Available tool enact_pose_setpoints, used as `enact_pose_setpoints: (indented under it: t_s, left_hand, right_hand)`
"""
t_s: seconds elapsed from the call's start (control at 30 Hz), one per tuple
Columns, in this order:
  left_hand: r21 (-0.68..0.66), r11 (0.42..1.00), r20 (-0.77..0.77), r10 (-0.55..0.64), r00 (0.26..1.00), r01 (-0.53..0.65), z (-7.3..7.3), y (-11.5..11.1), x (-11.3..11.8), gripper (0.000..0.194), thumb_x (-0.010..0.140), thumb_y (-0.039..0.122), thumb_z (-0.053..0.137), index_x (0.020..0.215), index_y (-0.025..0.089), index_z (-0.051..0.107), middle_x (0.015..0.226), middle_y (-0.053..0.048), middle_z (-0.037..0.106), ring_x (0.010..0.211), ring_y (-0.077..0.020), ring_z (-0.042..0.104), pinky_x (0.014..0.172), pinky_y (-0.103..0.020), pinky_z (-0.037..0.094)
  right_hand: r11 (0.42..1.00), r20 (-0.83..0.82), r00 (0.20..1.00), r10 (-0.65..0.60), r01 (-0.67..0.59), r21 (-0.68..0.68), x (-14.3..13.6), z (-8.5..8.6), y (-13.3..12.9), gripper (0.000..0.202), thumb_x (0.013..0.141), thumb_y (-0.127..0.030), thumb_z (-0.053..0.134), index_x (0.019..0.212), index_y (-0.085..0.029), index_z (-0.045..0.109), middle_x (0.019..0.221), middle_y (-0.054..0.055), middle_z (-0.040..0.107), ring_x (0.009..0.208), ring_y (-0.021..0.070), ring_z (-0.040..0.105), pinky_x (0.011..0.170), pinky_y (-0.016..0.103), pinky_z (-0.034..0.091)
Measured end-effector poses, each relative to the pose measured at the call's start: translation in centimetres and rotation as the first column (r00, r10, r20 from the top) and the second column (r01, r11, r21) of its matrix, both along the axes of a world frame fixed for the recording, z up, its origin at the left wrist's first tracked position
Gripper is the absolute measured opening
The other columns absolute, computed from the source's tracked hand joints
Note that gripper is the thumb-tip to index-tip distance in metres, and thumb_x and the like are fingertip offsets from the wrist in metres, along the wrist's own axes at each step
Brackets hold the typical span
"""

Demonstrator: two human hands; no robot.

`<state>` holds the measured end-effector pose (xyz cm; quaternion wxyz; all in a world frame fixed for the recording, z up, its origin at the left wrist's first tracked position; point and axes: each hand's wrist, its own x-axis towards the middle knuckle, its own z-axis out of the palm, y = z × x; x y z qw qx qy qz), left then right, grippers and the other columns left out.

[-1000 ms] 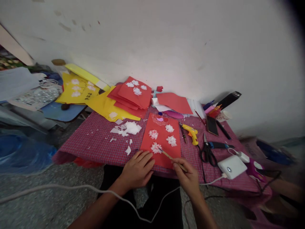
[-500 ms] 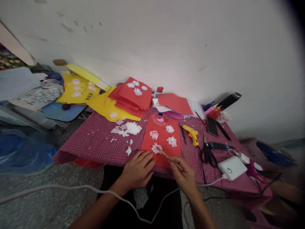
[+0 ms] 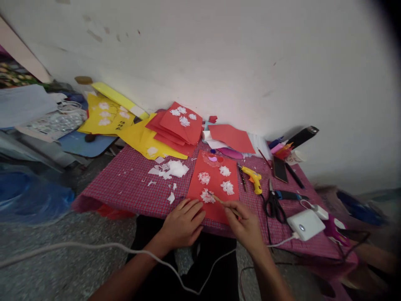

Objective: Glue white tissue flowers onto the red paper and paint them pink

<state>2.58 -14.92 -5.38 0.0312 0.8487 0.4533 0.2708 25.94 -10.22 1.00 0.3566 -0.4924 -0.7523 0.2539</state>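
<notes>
A red paper sheet (image 3: 216, 214) lies at the table's front edge with several crumpled white paper flowers on it. My right hand (image 3: 243, 223) is closed around a thin paintbrush (image 3: 221, 201), its tip on the lower left flower (image 3: 207, 195), which has reddish-pink marks. The flower above it (image 3: 204, 178) is tinted pink as well, while the two on the right, such as this paper flower (image 3: 227, 187), look white. My left hand (image 3: 184, 221) rests flat on the sheet's lower left corner, fingers stretched out. A clear paint palette (image 3: 212, 159) with pink and red paint sits at the sheet's top.
Torn white paper (image 3: 173, 168) is left of the sheet. A yellow glue gun (image 3: 253, 177), black scissors (image 3: 275, 205) and a white power bank (image 3: 306, 224) lie to the right. Red papers (image 3: 181, 129) are stacked behind. A white cable (image 3: 125, 249) crosses in front of me.
The brush has tilted lower, and my right hand has shifted slightly right; its tip stays at the same flower. My left hand keeps its place on the sheet. The whole view has shifted a little.
</notes>
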Motion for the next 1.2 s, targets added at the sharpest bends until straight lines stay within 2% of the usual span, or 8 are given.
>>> enact_pose_setpoints:
  t_s: [0.13,0.23,0.37,0.43,0.67,0.87,1.0,1.2]
  left_hand:
    - [-0.01,1.0,-0.012,-0.01,1.0,0.01,0.0,0.0,-0.1,0.042,0.092,0.034,0.059,0.131,0.019,0.06,0.144,-0.01,0.059,0.138,-0.0293,0.049,0.121,-0.049,0.034]
    - [-0.009,1.0,-0.009,-0.011,1.0,0.011,-0.1,0.0,-0.1,0.042,0.092,0.034,0.059,0.132,0.019,0.059,0.144,-0.01,0.058,0.138,-0.0296,0.049,0.121,-0.05,0.034]
    - [-0.01,1.0,0.003,-0.009,1.0,0.009,0.0,0.0,-0.1,0.041,0.091,0.034,0.06,0.13,0.019,0.06,0.143,-0.01,0.059,0.137,-0.03,0.05,0.121,-0.05,0.034]
    - [-0.011,1.0,0.005,-0.006,1.0,0.006,0.0,0.0,0.0,0.041,0.091,0.033,0.061,0.129,0.02,0.06,0.142,-0.01,0.059,0.137,-0.0298,0.05,0.121,-0.05,0.034]
    - [-0.005,1.0,0.004,-0.008,1.0,0.008,0.0,0.0,-0.1,0.042,0.091,0.034,0.061,0.13,0.019,0.059,0.143,-0.01,0.058,0.137,-0.0293,0.049,0.121,-0.049,0.034]
    - [-0.006,1.0,0.007,-0.016,1.0,0.016,0.0,0.0,-0.1,0.041,0.091,0.033,0.061,0.129,0.019,0.06,0.142,-0.01,0.059,0.137,-0.0293,0.05,0.121,-0.049,0.034]
    - [0.01,1.0,0.011,-0.003,1.0,0.003,0.1,0.0,-0.1,0.041,0.09,0.033,0.062,0.129,0.02,0.061,0.142,-0.01,0.059,0.136,-0.0286,0.051,0.12,-0.049,0.035]
    - [0.028,1.0,0.008,0.003,1.0,-0.003,-0.1,-0.1,-0.1,0.039,0.09,0.033,0.062,0.128,0.021,0.062,0.141,-0.01,0.061,0.136,-0.0287,0.051,0.12,-0.05,0.036]
  right_hand:
    - [0.999,0.0,1.0,0.0,0.0,-0.046,-0.2,1.0,0.5,0.014,0.091,-0.027,0.061,0.093,-0.025,0.075,0.085,0.004,0.077,0.076,0.0226,0.072,0.07,0.032,0.055]
    - [0.996,0.009,1.0,0.016,-0.015,-0.088,-0.4,2.6,1.7,0.014,0.088,-0.026,0.061,0.091,-0.024,0.075,0.082,0.003,0.077,0.073,0.0229,0.071,0.066,0.031,0.054]
    - [0.99,0.094,0.991,0.09,-0.08,-0.113,-1.2,5.0,4.0,0.015,0.085,-0.024,0.059,0.083,-0.023,0.074,0.069,0.001,0.072,0.06,0.0197,0.065,0.057,0.028,0.047]
    - [0.985,0.138,0.982,0.131,-0.112,-0.134,-1.9,5.6,4.9,0.016,0.083,-0.022,0.058,0.081,-0.023,0.073,0.066,0.0,0.071,0.058,0.0186,0.063,0.054,0.027,0.045]
    - [0.976,0.21,0.959,0.189,-0.159,-0.15,-2.6,5.0,5.0,0.016,0.082,-0.019,0.056,0.076,-0.023,0.07,0.069,0.0,0.072,0.063,0.0187,0.066,0.058,0.027,0.044]
    - [0.977,0.172,0.968,0.18,-0.156,-0.142,-2.4,5.3,4.5,0.016,0.083,-0.018,0.055,0.079,-0.021,0.07,0.071,0.0,0.072,0.064,0.0175,0.065,0.059,0.027,0.046]
    - [0.974,0.215,0.957,0.193,-0.161,-0.16,-2.8,5.0,4.5,0.016,0.084,-0.018,0.056,0.079,-0.021,0.071,0.072,0.002,0.073,0.065,0.0181,0.066,0.061,0.027,0.046]
    - [0.985,0.158,0.977,0.143,-0.125,-0.12,-1.4,6.3,3.5,0.015,0.085,-0.018,0.056,0.083,-0.021,0.071,0.071,0.0,0.071,0.062,0.0168,0.063,0.057,0.026,0.044]
